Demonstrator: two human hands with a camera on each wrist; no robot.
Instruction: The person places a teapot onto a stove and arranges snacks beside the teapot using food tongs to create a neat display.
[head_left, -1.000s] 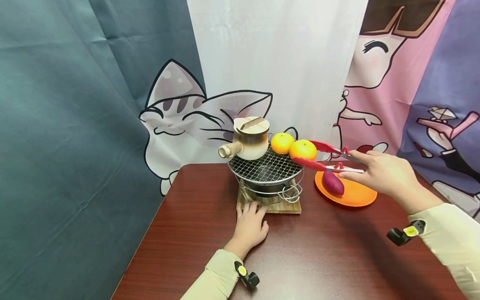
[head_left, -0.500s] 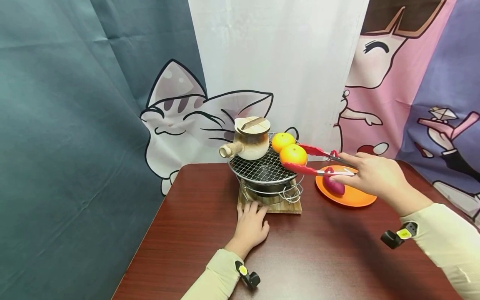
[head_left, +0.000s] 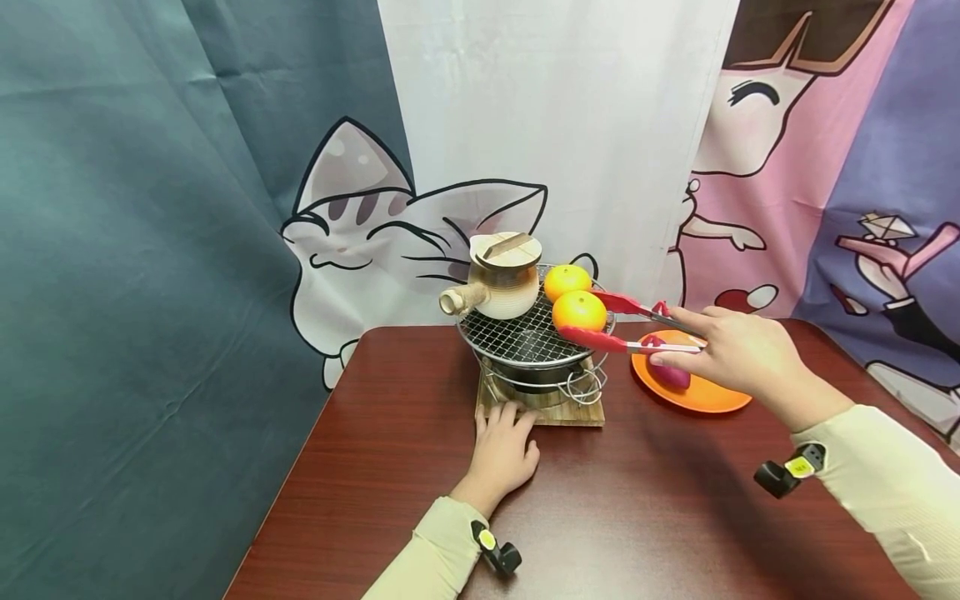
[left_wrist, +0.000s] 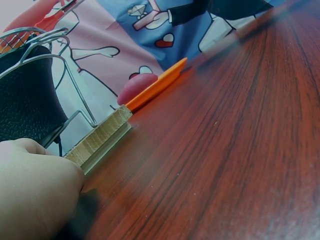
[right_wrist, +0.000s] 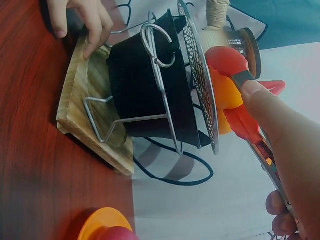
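Observation:
My right hand grips red-tipped metal tongs, and an orange sits between their tips at the right side of the wire grill rack. A second orange rests on the rack just behind it. On the rack's left stands a lidded clay pot with a side handle pointing left. My left hand rests with spread fingers on the front edge of the wooden base under the black stove. The left wrist view shows only the back of that hand.
An orange plate with a purple sweet-potato-shaped piece lies right of the stove, partly under my right hand in the head view. Wire loops stick out at the stove's front right. A printed curtain hangs behind the brown table.
My right hand and the tongs have moved left and slightly down with the orange, bringing it over the rack in front of the other orange. My left hand stays put.

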